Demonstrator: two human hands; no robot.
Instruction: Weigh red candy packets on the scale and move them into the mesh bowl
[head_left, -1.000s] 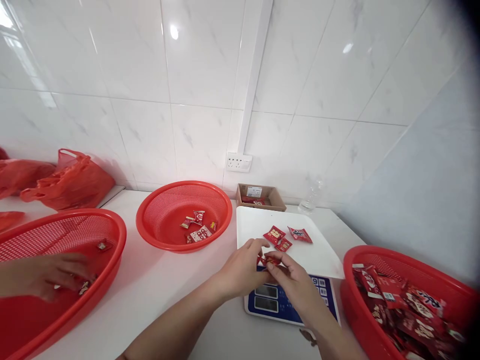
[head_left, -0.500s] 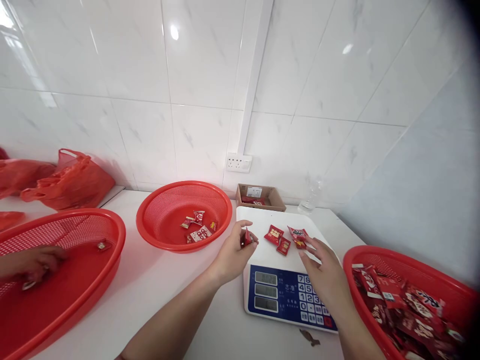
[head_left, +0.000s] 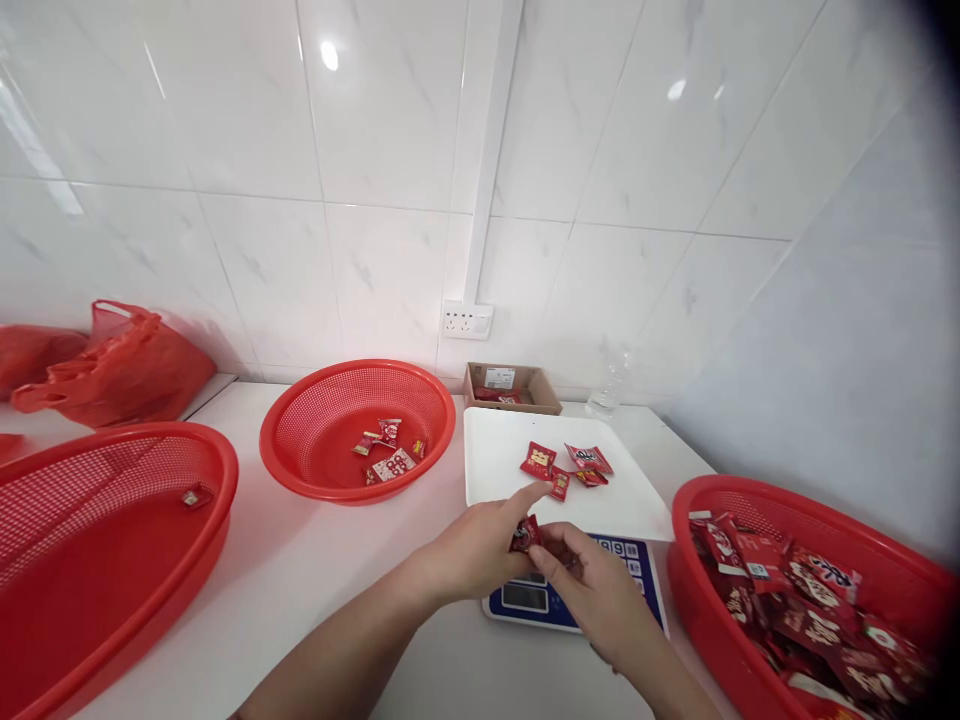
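Observation:
My left hand (head_left: 495, 540) is closed around a small red candy packet (head_left: 526, 533), held above the front part of the scale (head_left: 649, 580). My right hand (head_left: 581, 575) meets it there, thumb and fingers pinching the same packet's right side. Beyond the hands, several red packets lie on the scale's white pan (head_left: 495, 450): a gold-lettered one (head_left: 538, 460), a smaller one (head_left: 559, 485) partly behind my left index finger, and a white-edged one (head_left: 589, 457) at the right. Both hands hide part of the display and keys.
A red basket (head_left: 686, 500) heaped with red packets stands at right. Another basket (head_left: 270, 440) holds a few packets; the near-left basket (head_left: 217, 440) holds one small packet. Behind the scale are a cardboard box (head_left: 551, 397) and clear bottle (head_left: 609, 385). Red bags (head_left: 142, 370) sit far left.
My right hand has let go of the packets on the pan and come back to my left hand, which moved nearer and right. Another person's hand has left the near-left basket.

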